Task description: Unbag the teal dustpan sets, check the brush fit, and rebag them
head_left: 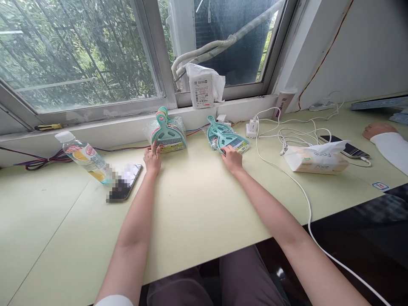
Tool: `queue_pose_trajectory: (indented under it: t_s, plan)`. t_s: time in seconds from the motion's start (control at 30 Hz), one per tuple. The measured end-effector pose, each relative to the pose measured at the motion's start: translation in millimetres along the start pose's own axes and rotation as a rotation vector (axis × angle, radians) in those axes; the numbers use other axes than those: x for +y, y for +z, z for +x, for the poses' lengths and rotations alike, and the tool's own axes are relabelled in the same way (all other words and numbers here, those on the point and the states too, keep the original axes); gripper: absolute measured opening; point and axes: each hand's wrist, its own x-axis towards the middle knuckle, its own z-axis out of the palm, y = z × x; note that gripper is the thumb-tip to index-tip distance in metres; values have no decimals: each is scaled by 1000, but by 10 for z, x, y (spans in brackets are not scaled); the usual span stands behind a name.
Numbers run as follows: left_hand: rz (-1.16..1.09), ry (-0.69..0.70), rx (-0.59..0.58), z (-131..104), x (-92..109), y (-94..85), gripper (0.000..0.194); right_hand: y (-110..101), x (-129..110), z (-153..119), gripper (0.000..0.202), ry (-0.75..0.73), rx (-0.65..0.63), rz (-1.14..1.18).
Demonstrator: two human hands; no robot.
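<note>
Against the wall below the window stands a stack of wrapped small dustpan-and-brush sets point(170, 132), the front one teal. My left hand point(152, 160) is at its lower left edge, fingers extended and apart, one fingertip against the front set. To the right, two more teal sets point(232, 139) in clear wrap lie overlapping on the table. My right hand point(232, 159) touches the near edge of the front one; its fingers are bent and partly hidden, so a grip cannot be made out.
A bottle point(86, 158) and a phone point(129, 185) are at the left. At the right are a tissue pack point(315, 159), white cables, a charger point(251, 128), a cup point(283, 104), another phone point(347, 147) and another person's hand point(379, 130). A wrapped box point(202, 91) stands on the sill.
</note>
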Motion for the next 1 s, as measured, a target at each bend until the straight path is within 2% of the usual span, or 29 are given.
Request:
queue_pose_trajectory:
  t_s: [0.27,0.5,0.7,0.87,1.0]
  plan:
    - [36,10,-25,-3,13,-19,59,-13,-9,3,29,-6,1,2]
    - [74,9,5,-30,44,-32,59,-3,-7,6,29,-8,1,10]
    - [94,53,98,-65,64,-33,58,-28,-43,-6,32,-8,-26,-13]
    - [104,32,254,-94,91,-92,53,-70,-126,-8,30,-16,-64,-97]
    - [102,40,307,-124,129,-156,50,-104,-126,36,26,-150,-133,-244]
